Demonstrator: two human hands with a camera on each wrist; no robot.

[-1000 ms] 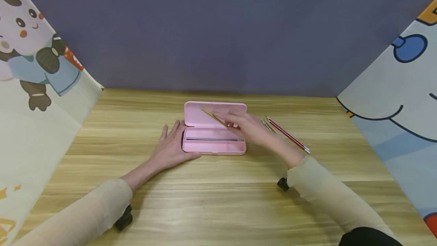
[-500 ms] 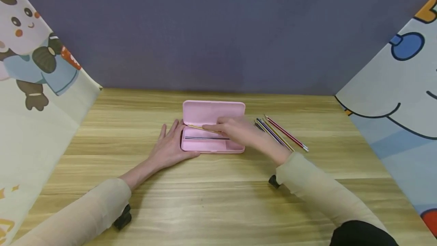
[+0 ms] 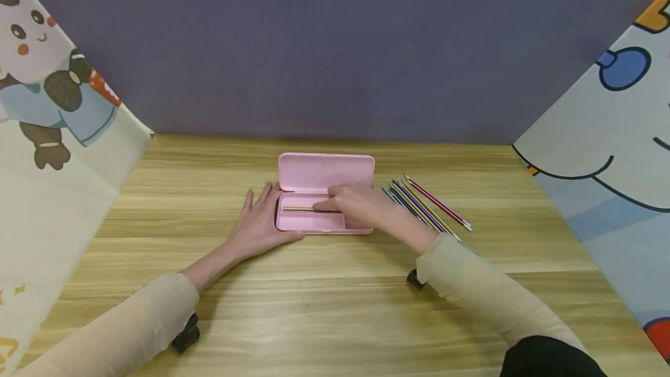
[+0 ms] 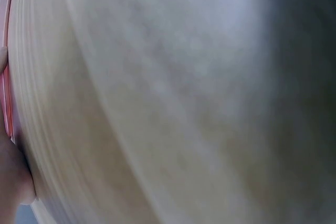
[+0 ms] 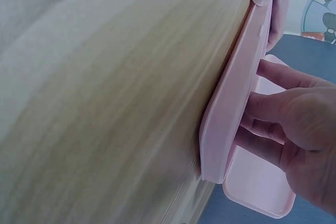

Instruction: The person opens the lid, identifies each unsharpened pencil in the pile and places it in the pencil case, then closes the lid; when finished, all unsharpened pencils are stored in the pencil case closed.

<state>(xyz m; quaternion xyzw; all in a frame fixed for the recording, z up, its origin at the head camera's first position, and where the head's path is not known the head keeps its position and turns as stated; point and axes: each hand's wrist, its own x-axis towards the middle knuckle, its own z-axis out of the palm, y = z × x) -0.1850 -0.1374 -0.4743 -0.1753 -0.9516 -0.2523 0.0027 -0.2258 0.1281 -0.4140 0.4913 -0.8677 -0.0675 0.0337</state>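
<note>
Pink and smooth, the pencil case [image 3: 311, 223] lies open on the wood-grained table [image 3: 314, 295], slim pencils [image 3: 296, 209] along its long compartment. The left hand [image 3: 260, 223] spreads wide against its left end, fingers straight. The right hand [image 3: 360, 203] reaches inside; its wrist view adds bent fingers [image 5: 270, 106], tips hidden, so I cannot tell whether they pinch anything. The head view alone clearly shows the loose pencils [image 3: 420, 205] alongside.

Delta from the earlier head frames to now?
The right hand moved from over the open lid down toward the person; the yellow pencil it carried now lies lengthwise in the pink case. Whether the fingers have let go is hidden. More loose pencils show.

Unchanged: left hand at the case's left end, lid open.
</note>
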